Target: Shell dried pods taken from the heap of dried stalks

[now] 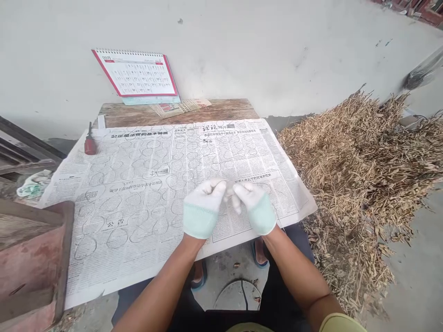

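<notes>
Both my hands wear white gloves with pale green cuffs and meet above the front right part of the newspaper (138, 170) spread over the table. My left hand (206, 200) has its thumb and fingers pinched together. Close beside it on the right, my right hand (252, 200) is pinched too, its fingertips near those of the left. What lies between the fingertips is too small and pale to make out. Looped curving lines cover much of the newspaper.
A desk calendar (143, 76) leans on the wall at the back. A red-handled screwdriver (90, 144) lies at the back left. A wooden chair (38, 249) stands at the left. Dry stalks (356, 175) are heaped at the right.
</notes>
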Demonstrator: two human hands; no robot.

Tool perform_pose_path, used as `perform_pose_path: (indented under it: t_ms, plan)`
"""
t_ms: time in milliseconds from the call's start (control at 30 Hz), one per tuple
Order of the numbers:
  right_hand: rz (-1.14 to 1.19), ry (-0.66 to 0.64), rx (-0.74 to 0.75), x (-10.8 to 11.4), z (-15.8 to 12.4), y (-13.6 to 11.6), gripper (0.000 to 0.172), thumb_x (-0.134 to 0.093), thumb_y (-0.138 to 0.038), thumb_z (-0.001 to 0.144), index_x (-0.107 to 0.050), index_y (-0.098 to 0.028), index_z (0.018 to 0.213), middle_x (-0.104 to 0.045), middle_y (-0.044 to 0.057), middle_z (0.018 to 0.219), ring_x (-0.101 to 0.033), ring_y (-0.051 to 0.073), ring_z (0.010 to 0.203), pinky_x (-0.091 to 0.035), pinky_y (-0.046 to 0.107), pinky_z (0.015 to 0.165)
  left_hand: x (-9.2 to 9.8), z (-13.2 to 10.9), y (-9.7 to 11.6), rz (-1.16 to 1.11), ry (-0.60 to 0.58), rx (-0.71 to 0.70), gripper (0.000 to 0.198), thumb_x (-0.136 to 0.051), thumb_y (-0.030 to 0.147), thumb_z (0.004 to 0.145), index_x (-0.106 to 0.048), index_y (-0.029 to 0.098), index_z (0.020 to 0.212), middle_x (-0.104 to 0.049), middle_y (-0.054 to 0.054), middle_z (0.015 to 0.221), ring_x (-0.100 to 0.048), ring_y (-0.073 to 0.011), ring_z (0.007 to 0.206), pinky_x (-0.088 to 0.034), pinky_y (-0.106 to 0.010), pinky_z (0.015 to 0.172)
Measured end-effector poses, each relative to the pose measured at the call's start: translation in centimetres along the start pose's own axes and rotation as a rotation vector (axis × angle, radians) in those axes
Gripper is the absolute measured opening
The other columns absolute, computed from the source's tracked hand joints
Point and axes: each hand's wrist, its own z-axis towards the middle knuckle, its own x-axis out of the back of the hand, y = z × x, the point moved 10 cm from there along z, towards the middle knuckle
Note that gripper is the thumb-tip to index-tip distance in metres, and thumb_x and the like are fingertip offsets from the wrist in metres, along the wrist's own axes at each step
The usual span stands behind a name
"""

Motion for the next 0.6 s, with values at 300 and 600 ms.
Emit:
perform_pose_path:
  t_ms: [300,600]
  plan:
    - [0.168,-0.201,0.064,-0.6,0.5,0.4,0.033,-0.06,-0.034,0.098,-0.064,-0.021,0.067,-0.053,-0.006,0.049,-0.047,0.011,0.048,-0.044,0.028,0.058,-2.4,0.5,1.1,-0.112,-0.437,-0.095,0.036,-0.059,0.032,0.098,-0.066,0.02,0.066,-0.066,0.0,0.069,-0.063,-0.0142,0.071,-0.051,-0.029,0.077]
    - [-0.14,-0.038,0.003,2.7,1.0,-0.8,0.029,-0.062,-0.045,0.098,-0.072,-0.019,0.087,-0.07,0.0,0.07,-0.064,0.014,0.064,-0.054,0.031,0.069,-1.8,0.6,1.6,0.101,-0.36,-0.048,0.029,-0.057,0.037,0.092,-0.068,0.02,0.072,-0.068,-0.001,0.069,-0.061,-0.0149,0.064,-0.051,-0.029,0.065]
